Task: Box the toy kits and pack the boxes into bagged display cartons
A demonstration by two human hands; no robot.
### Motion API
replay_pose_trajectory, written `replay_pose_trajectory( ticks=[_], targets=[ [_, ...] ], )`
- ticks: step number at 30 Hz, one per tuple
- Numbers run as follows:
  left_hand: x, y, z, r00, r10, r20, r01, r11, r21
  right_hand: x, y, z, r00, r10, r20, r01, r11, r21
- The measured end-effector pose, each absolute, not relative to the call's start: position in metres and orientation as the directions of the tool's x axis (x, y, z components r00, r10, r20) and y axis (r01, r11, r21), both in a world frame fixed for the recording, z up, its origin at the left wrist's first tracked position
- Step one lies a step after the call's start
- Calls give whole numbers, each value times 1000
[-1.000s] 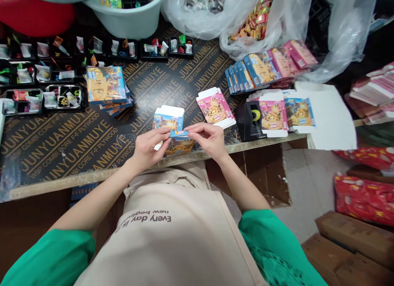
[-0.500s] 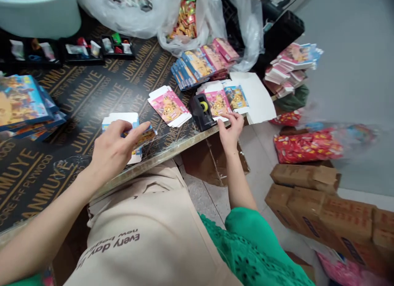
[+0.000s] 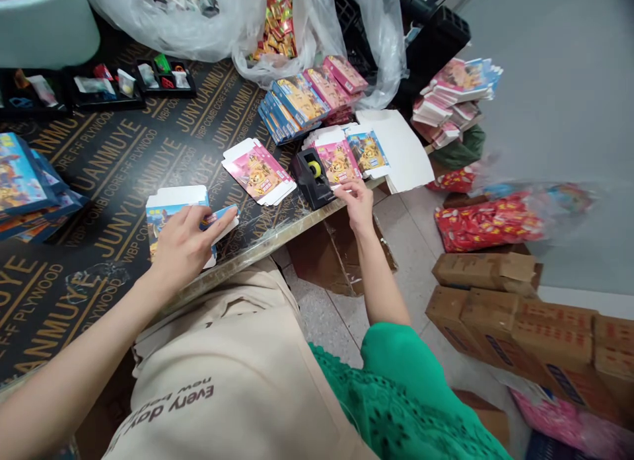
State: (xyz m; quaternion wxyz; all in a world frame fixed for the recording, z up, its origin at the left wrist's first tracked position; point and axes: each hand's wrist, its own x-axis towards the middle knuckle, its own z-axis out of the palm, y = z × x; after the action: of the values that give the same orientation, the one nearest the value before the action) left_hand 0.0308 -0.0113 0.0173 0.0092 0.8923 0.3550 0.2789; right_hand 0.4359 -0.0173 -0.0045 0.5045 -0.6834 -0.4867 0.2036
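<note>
My left hand (image 3: 185, 242) bends over a blue printed carton (image 3: 163, 202) lying near the table's front edge. Its thumb and fingers grip a narrow raised side of that carton. My right hand (image 3: 357, 202) is at the front edge, thumb and fingertips drawn together beside a black tape dispenser (image 3: 310, 186) with a yellow core. Whatever those fingertips may hold is too small to make out. Behind them lie a flat pink carton (image 3: 337, 159) and a flat blue carton (image 3: 369, 149). Another flat pink carton (image 3: 259, 172) rests between my hands.
Stacked blue and pink boxes (image 3: 294, 100) stand behind the dispenser, near a plastic bag of wrapped sweets (image 3: 280, 30). Black trays (image 3: 106, 90) of small packets line the back left. More blue boxes (image 3: 22, 182) lie left. Brown cartons (image 3: 549, 334) occupy the floor at right.
The view has shifted slightly, so most things sit further left. My left hand has lowered the carton's raised side a little. The right fingertips have drawn closer together beside the dispenser.
</note>
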Motion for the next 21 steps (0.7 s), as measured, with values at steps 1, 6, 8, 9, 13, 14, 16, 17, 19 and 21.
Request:
replay_pose_trajectory(
  ticks=[1,6,8,9,13,14,16,17,19,21],
  targets=[
    [30,-11,16,574,651,496,627,-740,245,434,-22,-7,491,850,189,402,-29,-915],
    [29,-11,14,479,673,564,635,-709,307,427,-39,-35,579,814,39,275,-150,-950],
    [30,-11,14,460,689,560,649,-691,317,428,-39,-47,604,796,44,291,-168,-942],
    [31,-12,13,442,703,558,659,-676,330,428,-38,-51,620,782,61,302,-167,-939],
    [37,-14,10,353,749,560,697,-610,376,416,-39,-49,690,716,106,280,-129,-951],
    [38,-15,10,348,757,553,704,-601,379,406,-40,-43,714,689,128,264,-96,-960],
    [39,-15,10,363,757,543,703,-605,373,376,-44,-28,714,689,127,189,-16,-982],
    [39,-15,10,375,752,543,695,-615,372,357,-46,-18,661,746,81,113,7,-994],
    [38,-14,10,395,739,545,661,-641,391,315,-49,3,366,923,-116,-127,-74,-989],
    [36,-14,9,403,728,554,618,-663,422,275,-49,21,-9,969,-246,-312,-236,-920]
  ],
)
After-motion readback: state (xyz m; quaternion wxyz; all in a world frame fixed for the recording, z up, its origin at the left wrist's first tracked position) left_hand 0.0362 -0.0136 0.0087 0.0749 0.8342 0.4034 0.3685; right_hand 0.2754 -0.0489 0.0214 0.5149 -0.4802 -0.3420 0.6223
